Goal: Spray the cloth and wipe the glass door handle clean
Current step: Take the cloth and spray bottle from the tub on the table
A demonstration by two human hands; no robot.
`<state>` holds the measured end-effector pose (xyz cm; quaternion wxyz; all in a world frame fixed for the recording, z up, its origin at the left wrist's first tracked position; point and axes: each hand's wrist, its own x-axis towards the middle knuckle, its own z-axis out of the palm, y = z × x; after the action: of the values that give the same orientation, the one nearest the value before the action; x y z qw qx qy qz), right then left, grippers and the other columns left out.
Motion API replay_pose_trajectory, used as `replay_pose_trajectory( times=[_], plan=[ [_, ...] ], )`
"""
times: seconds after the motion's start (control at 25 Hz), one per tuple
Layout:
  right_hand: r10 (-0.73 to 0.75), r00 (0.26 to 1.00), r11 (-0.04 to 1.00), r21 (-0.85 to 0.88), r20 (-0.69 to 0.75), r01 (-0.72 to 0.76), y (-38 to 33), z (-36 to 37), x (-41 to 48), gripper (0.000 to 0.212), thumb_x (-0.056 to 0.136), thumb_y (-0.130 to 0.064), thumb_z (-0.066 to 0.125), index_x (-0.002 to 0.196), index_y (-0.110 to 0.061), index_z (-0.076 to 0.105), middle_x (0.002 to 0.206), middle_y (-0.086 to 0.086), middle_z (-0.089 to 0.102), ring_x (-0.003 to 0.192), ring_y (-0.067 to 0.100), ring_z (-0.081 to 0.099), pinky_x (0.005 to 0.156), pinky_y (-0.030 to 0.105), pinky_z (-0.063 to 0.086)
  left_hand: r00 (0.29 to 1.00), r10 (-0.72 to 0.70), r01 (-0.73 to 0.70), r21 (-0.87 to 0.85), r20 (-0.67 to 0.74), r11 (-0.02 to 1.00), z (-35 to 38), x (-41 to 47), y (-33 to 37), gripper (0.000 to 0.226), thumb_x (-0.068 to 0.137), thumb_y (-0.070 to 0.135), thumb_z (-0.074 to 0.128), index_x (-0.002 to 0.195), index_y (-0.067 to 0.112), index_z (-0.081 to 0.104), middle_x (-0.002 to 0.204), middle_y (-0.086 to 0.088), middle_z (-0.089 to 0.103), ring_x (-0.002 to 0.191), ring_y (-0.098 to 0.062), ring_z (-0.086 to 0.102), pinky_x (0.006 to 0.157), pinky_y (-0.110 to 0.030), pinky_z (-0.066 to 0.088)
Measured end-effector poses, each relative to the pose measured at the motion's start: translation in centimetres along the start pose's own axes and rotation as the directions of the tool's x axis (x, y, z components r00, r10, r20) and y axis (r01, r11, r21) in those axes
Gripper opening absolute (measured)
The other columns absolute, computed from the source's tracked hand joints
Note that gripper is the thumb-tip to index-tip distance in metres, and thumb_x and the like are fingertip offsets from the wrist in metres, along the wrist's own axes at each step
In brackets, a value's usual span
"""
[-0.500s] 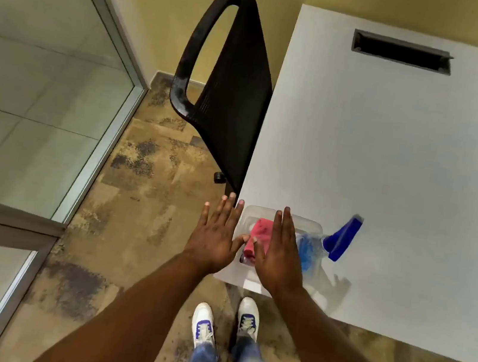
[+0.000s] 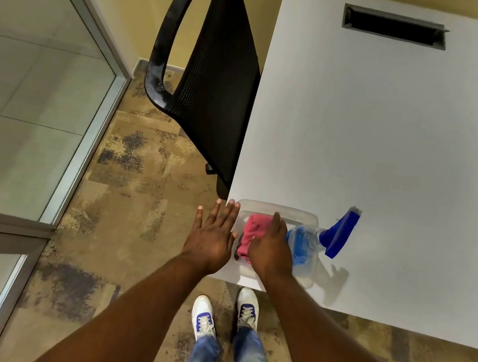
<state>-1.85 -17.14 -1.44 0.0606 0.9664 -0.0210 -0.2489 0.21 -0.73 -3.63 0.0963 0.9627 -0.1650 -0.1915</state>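
Observation:
A red cloth [image 2: 250, 232] lies in a clear plastic tub [image 2: 277, 209] at the near left corner of the white table [image 2: 394, 142]. A clear spray bottle [image 2: 304, 247] of blue liquid with a blue trigger head leans at the tub's right side. My right hand [image 2: 272, 250] is over the cloth with its fingers stretched down onto it and the thumb touching the fabric; no closed grip shows. My left hand [image 2: 213, 234] is flat and spread at the tub's left edge, holding nothing. The glass door [image 2: 22, 115] is at the left; its handle is out of view.
A black mesh office chair [image 2: 215, 83] stands against the table's left side, just beyond the tub. A dark cable slot [image 2: 395, 27] is set in the table's far end. Patterned carpet lies between the table and the door's metal frame [image 2: 92, 132].
My right hand has dipped its fingers down onto the red cloth. My left hand has stayed spread beside the tub.

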Motion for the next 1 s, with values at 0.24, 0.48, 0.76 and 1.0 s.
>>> replay_pose_trajectory(
  times=[0.24, 0.48, 0.76, 1.0],
  plan=[
    [0.231, 0.973, 0.761, 0.627, -0.021, -0.167, -0.7, -0.9, 0.7, 0.090, 0.096, -0.048, 0.063, 0.163, -0.026, 0.006, 0.141, 0.007, 0.060, 0.124, 0.025, 0.063, 0.110, 0.036, 0.046, 0.999, -0.035, 0.039, -0.149, 0.031, 0.988, -1.9, -0.1, 0.8, 0.072, 0.109, 0.054, 0.025, 0.168, 0.025, -0.007, 0.177, 0.002, -0.004, 0.159, -0.017, -0.015, 0.124, -0.044, -0.014],
    [0.298, 0.946, 0.386, 0.922, -0.128, 0.003, 0.2, -3.3, -1.7, 0.076, 0.084, -0.042, 0.081, 0.148, -0.039, 0.039, 0.126, -0.001, 0.071, 0.108, 0.023, 0.070, 0.094, 0.031, 0.056, 0.978, -0.178, 0.195, -0.765, 0.107, 0.614, -7.4, 0.4, 3.2, 0.092, 0.095, 0.055, 0.070, 0.167, 0.034, 0.017, 0.171, 0.001, 0.032, 0.151, -0.031, 0.042, 0.117, -0.045, 0.041],
    [0.299, 0.924, 0.151, 0.968, -0.236, 0.199, 1.1, -8.9, -3.8, 0.065, 0.088, -0.037, 0.078, 0.144, -0.037, 0.045, 0.134, 0.000, 0.067, 0.101, 0.013, 0.066, 0.082, 0.021, 0.055, 0.981, -0.080, 0.185, -0.980, 0.179, 0.079, -14.1, -0.5, 3.4, 0.041, 0.080, 0.051, 0.083, 0.113, 0.028, 0.077, 0.110, 0.004, 0.081, 0.110, -0.025, 0.072, 0.079, -0.027, 0.061],
    [0.446, 0.634, 0.448, 0.771, -0.631, 0.452, 3.1, -12.3, -7.1, 0.047, 0.092, -0.022, 0.071, 0.136, -0.024, 0.056, 0.128, -0.009, 0.065, 0.115, 0.012, 0.063, 0.099, 0.033, 0.055, 0.986, -0.126, 0.116, -0.993, 0.113, 0.018, -16.5, -0.4, 4.7, 0.007, 0.090, 0.037, 0.078, 0.093, 0.038, 0.084, 0.099, 0.005, 0.082, 0.083, -0.010, 0.079, 0.066, -0.026, 0.062]
  ],
)
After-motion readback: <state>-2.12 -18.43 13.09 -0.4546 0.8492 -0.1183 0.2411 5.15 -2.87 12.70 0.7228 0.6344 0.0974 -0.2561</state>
